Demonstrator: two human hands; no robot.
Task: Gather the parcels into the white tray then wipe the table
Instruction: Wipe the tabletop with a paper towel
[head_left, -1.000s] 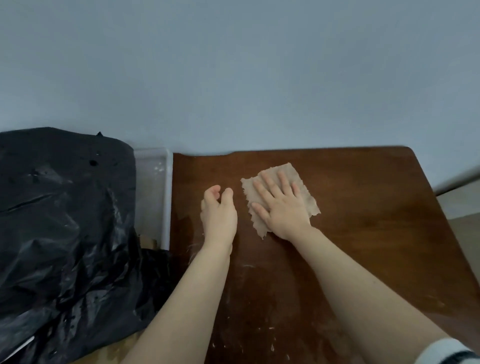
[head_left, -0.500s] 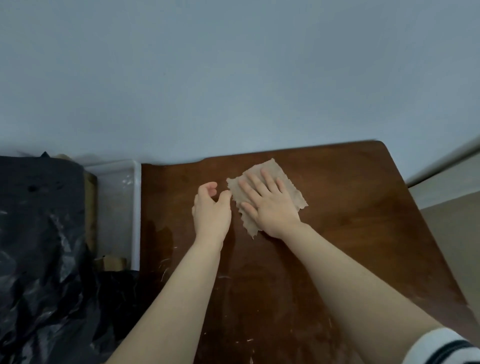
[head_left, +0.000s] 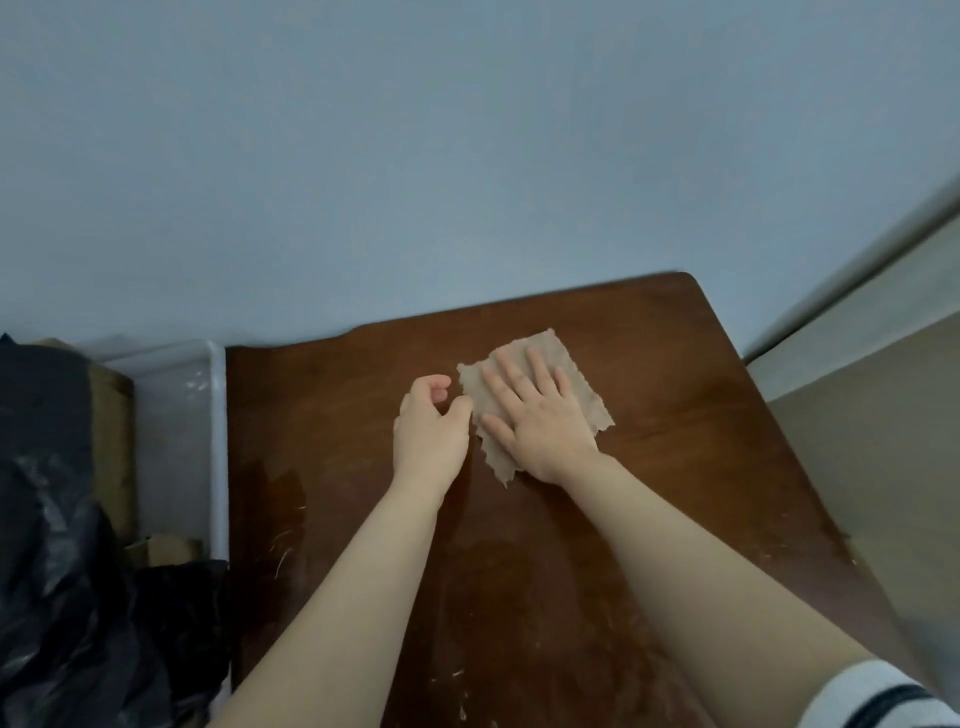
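Since a second ago the cloth and both hands have shifted away from the tray, toward the table's far right corner. Right hand lies flat on the cloth, fingers spread, pressing it down, likely for wiping contact. Left hand rests just tray-side of the cloth, loosely curled, holding nothing. Parcels sit in the tray, beside black bags. Judged: gathering done, wiping under way.

Layout around the dark brown wooden table

A ragged beige paper cloth lies on the table toward its far edge, under the flat right hand; the left hand rests just left of it. The white plastic tray stands against the table's left edge, with black plastic-wrapped parcels in it.
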